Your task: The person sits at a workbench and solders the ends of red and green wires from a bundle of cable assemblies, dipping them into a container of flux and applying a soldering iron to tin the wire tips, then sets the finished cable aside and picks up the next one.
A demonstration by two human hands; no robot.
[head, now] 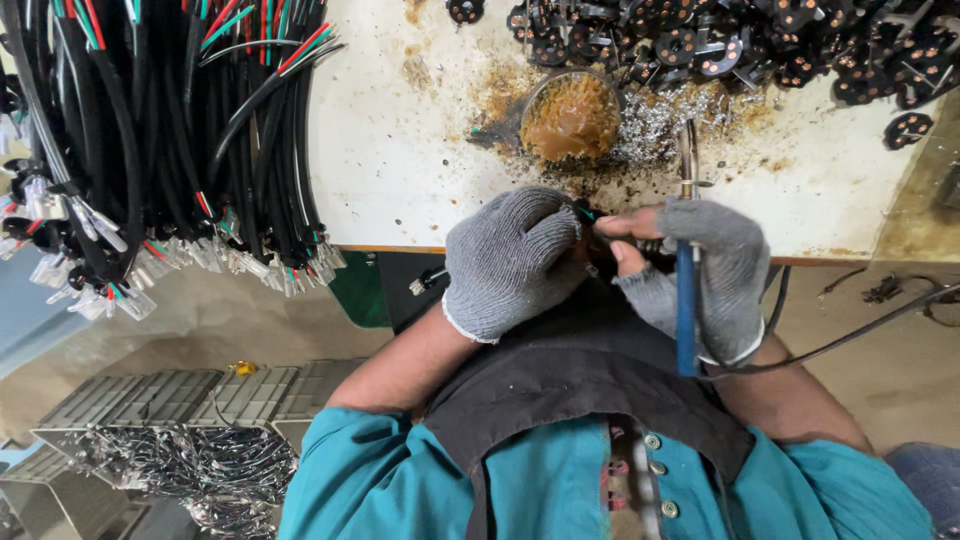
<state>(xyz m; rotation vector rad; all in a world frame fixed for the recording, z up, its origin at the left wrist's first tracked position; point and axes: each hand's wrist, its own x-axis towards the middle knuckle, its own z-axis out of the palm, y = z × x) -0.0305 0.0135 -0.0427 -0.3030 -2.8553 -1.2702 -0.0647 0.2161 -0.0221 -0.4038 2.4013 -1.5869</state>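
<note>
Nearest us is our teal shirt [400, 480] with a dark apron [570, 380] over it; beyond that our two gloved hands meet at the near edge of the white bench [400, 140]. Our left hand [510, 260], in a full grey glove, is curled shut around a small dark connector [590, 232] with a bit of green wire showing; we judge it is pinched there to keep the piece steady at the bench edge; the part itself is mostly hidden by the fingers. Our right hand [700, 270], in a fingerless grey glove, is closed around the blue handle of a soldering iron [686, 290], its bare fingertips reaching left to touch the connector; the iron stands roughly upright, its metal tip pointing to the far side, and its cord [850, 335] trails off right. Just beyond the hands sits a round tin of brown flux [570, 118], with silvery solder scraps [665, 120] beside it, seemingly kept close for dipping; rust-coloured stains spread around them. Along the far edge lies a heap of black round connectors [760, 45]. At far left hangs a thick bundle of black cables [170, 130] with coloured cores and clear ends; near left, on the floor, stand grey trays [170, 400] with tangled wire pieces.
</note>
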